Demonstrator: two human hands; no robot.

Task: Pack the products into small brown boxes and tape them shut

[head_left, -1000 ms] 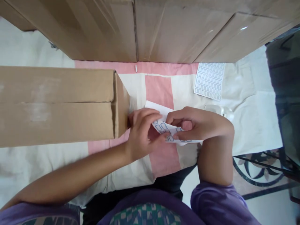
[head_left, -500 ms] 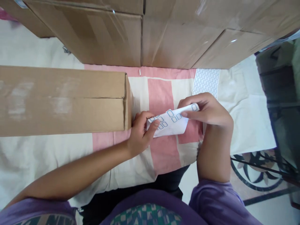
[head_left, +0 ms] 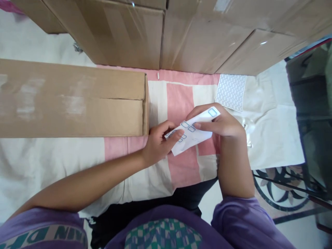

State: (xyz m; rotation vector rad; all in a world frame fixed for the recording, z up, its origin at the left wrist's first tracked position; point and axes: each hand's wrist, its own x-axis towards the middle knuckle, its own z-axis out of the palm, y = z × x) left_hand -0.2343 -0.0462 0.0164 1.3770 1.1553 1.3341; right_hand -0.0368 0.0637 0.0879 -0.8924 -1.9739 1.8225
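Note:
A folded white sticker sheet (head_left: 193,140) with blue-outlined labels is stretched between my two hands, tilted up toward its right end. My left hand (head_left: 162,141) pinches its left end, thumb on top and fingers beneath. Near the sheet's right part, my right hand (head_left: 218,121) grips it with the thumb on the face and the fingers hidden behind. Close to my left hand stands the end of a long brown cardboard box (head_left: 116,116). Beyond my right hand lies another sheet of blue-outlined labels (head_left: 230,92), flat on the cloth.
Large taped cardboard boxes (head_left: 202,41) form a wall along the back. A pink and white bedsheet (head_left: 181,100) covers the surface below. Small white bits (head_left: 249,141) lie right of my right wrist. Dark metal framework (head_left: 308,114) stands at the far right.
The sheet has tilted more steeply, and my right hand has shifted slightly left with it. White bits beside my right wrist have come into view. The camera view has shifted a little.

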